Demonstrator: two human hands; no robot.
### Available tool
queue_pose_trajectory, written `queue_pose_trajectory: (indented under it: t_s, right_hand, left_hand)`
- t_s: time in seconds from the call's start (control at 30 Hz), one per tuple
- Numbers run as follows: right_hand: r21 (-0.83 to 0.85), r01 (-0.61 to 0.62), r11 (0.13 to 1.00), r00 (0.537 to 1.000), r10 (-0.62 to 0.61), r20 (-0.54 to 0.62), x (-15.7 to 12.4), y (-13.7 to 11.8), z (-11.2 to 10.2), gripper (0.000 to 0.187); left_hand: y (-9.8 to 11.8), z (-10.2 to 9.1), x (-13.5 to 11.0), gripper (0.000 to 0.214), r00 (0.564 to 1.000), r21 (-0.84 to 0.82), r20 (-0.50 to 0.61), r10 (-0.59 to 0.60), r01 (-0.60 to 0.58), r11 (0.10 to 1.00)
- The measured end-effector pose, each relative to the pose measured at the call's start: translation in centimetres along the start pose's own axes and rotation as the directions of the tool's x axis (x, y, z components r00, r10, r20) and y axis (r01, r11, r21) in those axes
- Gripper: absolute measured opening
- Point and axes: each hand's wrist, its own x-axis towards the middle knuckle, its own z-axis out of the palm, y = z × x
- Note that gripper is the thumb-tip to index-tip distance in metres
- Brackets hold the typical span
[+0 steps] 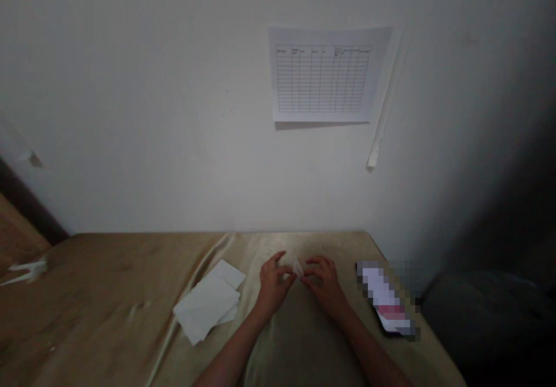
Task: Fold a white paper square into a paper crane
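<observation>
Between my two hands stands a small piece of folded white paper (297,267), its pleats fanning upward. My left hand (273,277) pinches its left side between thumb and forefinger, with the other fingers raised. From the right, my right hand (324,277) grips the lower edge with thumb and finger, the remaining fingers curved above. The fingertips hide part of the paper's bottom. To the left of my left forearm lies a loose stack of white paper sheets (208,303), overlapping at different angles.
A phone (384,300) with a blurred screen lies by the right edge of the cloth-covered table (113,306). White scraps (26,271) are at the far left. A printed table sheet (324,77) hangs on the wall (174,114). A dark shape (486,311) stands beyond the right edge.
</observation>
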Motion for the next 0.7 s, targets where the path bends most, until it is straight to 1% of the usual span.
queue_pose_trajectory:
  t_s: [0.13,0.23,0.37,0.47,0.57,0.7]
  right_hand:
    - [0.024,-0.021,0.999,0.999,0.021,0.035,0.1,0.1,0.0,0.004]
    - [0.031,-0.044,0.999,0.998,0.042,0.049,0.1,0.1,0.0,0.006]
    - [0.024,-0.107,0.994,0.993,0.106,0.061,0.1,0.0,-0.1,0.008]
    - [0.023,-0.157,0.987,0.986,0.155,0.068,-0.1,-0.1,0.0,0.009]
    - [0.021,-0.166,0.986,0.985,0.165,0.054,-0.1,-0.1,0.0,0.010]
    - [-0.001,-0.147,0.989,0.989,0.147,0.035,0.0,-0.1,-0.1,0.008]
  left_hand:
    - [-0.1,0.0,0.0,0.012,1.000,0.037,0.021,0.002,-0.003,0.999]
    - [-0.1,0.1,0.0,0.016,0.999,0.081,0.041,0.007,-0.011,0.997]
    - [0.5,-0.1,-0.2,0.025,0.993,0.136,0.117,0.000,-0.016,0.991]
    - [1.1,-0.6,-0.3,0.034,0.986,0.169,0.163,-0.046,0.018,0.985]
    - [1.6,-0.9,-0.4,0.035,0.984,0.200,0.160,-0.075,0.042,0.979]
    - [1.9,-1.1,-0.5,0.029,0.982,0.210,0.163,-0.091,0.056,0.976]
